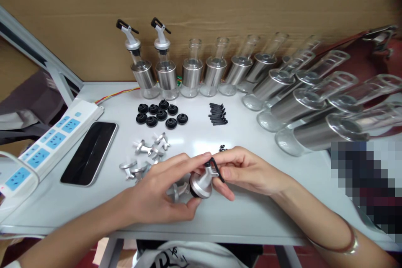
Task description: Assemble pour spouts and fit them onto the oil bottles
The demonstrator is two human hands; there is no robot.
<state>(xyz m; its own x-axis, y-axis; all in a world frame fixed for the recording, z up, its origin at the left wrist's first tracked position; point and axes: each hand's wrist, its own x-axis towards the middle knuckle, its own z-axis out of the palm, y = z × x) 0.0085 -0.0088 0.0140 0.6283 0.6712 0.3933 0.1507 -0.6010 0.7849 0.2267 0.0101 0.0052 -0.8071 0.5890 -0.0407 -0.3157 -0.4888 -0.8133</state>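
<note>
Presently holding pour spout point(203, 186) right of the smartphone point(89, 153): satin silver, flared disc base, angled neck, slim black lever point(217, 169) on top. Left hand point(153, 194) half closed, thumb and fingers around the disc; right hand point(254, 173) loosely curled, thumb and fingers at the lever. Noted right of phone, partly behind left hand: silver spout bodies point(143, 147), disc-and-stem shaped. Noted beyond phone, to its right: stepped, round, matte black stoppers point(161, 115); farther right of it, thin black rods point(218, 116) in a row. Logged well beyond phone, curving to its far right: clear glass bottles point(192, 73), narrow-necked, sleeved in brushed metal. Saw two nearest phone plugged with silver pourers point(161, 43), others open-mouthed. Cannot tell contents behind sleeves. Just left of phone: white power strip point(50, 142), blue socket faces.
</note>
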